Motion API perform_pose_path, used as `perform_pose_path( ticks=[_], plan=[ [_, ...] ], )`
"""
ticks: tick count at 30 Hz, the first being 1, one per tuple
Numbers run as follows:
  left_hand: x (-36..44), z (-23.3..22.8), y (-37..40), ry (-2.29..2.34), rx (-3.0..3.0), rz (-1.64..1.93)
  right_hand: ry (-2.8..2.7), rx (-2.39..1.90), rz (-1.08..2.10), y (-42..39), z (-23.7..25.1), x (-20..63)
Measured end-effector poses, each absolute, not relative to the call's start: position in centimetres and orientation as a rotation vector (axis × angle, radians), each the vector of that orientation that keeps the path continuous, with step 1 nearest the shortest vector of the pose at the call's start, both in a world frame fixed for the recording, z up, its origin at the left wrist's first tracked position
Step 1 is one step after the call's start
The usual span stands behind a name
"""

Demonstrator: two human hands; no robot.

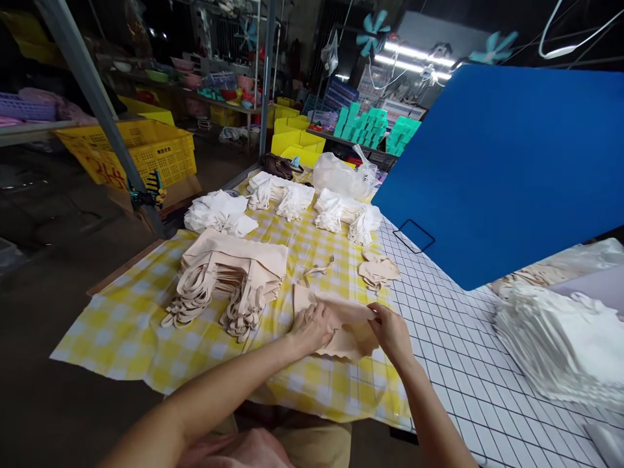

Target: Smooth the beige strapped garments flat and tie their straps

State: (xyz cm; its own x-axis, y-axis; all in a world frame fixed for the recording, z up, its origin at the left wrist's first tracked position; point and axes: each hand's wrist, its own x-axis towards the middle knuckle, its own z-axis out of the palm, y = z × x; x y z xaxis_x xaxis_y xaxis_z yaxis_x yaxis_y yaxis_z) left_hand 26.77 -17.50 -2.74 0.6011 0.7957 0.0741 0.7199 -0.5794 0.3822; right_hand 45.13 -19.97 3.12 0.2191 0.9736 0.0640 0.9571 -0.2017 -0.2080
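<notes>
I see the table first, its left half under a yellow checked cloth and its right half under a white grid mat. A big blue board leans over the far right side, and its lower edge hangs close above the grid mat — if it slips it comes down near the work.

Near right lies a thick stack of white fabric. Left of centre sits a pile of beige bags, their strap loops spilling toward the near edge; those loops lie just beside the piece in hand, so a sideways drag could, I judge, snag one and pull the pile askew. Farther back are three heaps of white pieces and a clear plastic bag.

The beige piece being worked lies flat at the near middle of the table, where cloth meets mat. My left hand presses down on its left part with fingers curled over the fabric; my right hand pinches its right edge between thumb and fingers. The near edge of the piece looks wavy — uneven pull from the two hands could set a crooked fold. A small beige heap and a loose strap lie just beyond, close enough to be swept along.
</notes>
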Motion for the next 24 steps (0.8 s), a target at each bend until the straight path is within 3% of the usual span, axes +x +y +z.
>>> perform_pose_path(
  ticks=[7,15,19,24],
  plan=[
    [27.6,-3.2,-17.1,1.161,2.522,0.291,-1.786,-2.503,0.072,-20.8,0.5,47.4],
    [26.9,-1.4,-15.9,1.144,2.392,0.503,-2.243,-1.723,0.199,-19.7,-0.4,42.6],
    [26.9,-0.6,-17.0,1.162,2.589,0.757,-2.065,-1.96,0.185,-18.1,1.2,40.8],
    [28.7,-3.3,-21.3,0.635,3.02,0.676,-1.956,-2.083,0.127,-16.8,3.5,40.9]
  ],
)
